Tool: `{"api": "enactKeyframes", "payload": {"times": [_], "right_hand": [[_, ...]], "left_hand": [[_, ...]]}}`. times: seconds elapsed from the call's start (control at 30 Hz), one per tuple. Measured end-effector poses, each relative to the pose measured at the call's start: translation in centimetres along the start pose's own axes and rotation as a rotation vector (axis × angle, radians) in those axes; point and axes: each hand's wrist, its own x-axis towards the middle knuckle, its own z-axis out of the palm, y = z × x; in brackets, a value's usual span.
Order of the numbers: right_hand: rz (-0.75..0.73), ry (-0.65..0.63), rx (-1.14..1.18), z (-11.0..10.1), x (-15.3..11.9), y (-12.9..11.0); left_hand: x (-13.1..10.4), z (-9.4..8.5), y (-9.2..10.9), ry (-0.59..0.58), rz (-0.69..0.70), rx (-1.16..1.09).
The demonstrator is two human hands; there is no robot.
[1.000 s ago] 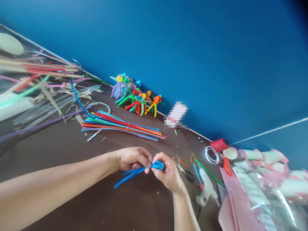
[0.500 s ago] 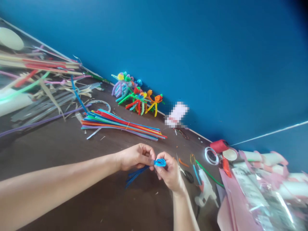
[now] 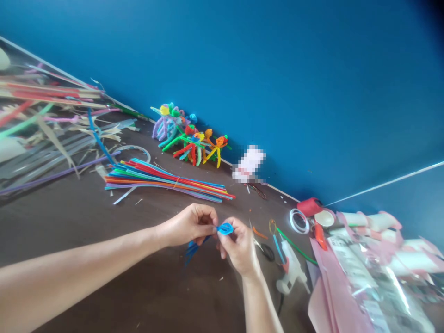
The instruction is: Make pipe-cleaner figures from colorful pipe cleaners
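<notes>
Between my two hands is a small figure of blue pipe cleaners, with a looped, rounded end at the right and loose strands hanging to the lower left. My left hand pinches it just below the loops, finger and thumb closed. My right hand grips the looped end between thumb and fingers. Beyond my hands lies a bundle of coloured pipe cleaners, tied at its middle. Behind it, several finished pipe-cleaner figures stand against the blue wall.
To the right lie scissors, a glue gun, a roll of tape and a red roll. Pink sheets and plastic-wrapped packs fill the far right. Loose strips and sticks clutter the left.
The whole view has shifted, so the table's things sit a little further left. My hands have turned the blue figure slightly and both still hold it.
</notes>
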Motion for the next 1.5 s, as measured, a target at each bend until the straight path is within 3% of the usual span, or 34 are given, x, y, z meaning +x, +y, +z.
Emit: {"api": "enactKeyframes", "payload": {"times": [0.4, 0.67, 0.8, 0.9, 1.0, 1.23, 1.37, 1.5], "right_hand": [[0.073, 0.097, 0.025, 0.7, 0.3, 0.0], [0.114, 0.171, 0.0, 1.2, 0.5, 0.1], [0.12, 0.198, -0.013, 1.4, 0.5, 0.2], [0.125, 0.208, -0.009, 1.5, 0.5, 0.2], [0.114, 0.197, 0.006, 1.2, 0.7, 0.3], [0.115, 0.053, 0.195, -0.2, 0.8, 0.5], [0.179, -0.046, 0.281, -0.3, 0.6, 0.4], [0.204, -0.089, 0.325, -0.3, 0.5, 0.5]], "left_hand": [[-0.2, 0.7, -0.3, 0.134, -0.025, 0.194], [-0.7, 0.7, -0.8, 0.24, 0.285, 0.726], [-0.8, 0.7, -0.7, 0.239, 0.426, 0.836], [-0.8, 0.8, -0.7, 0.241, 0.429, 0.836], [-0.7, 0.9, -0.6, 0.242, 0.272, 0.701], [0.0, 0.4, -0.4, 0.008, -0.136, -0.099], [0.2, -0.2, -0.7, -0.124, -0.244, -0.361], [0.2, -0.4, -0.9, -0.201, -0.264, -0.451]]}}
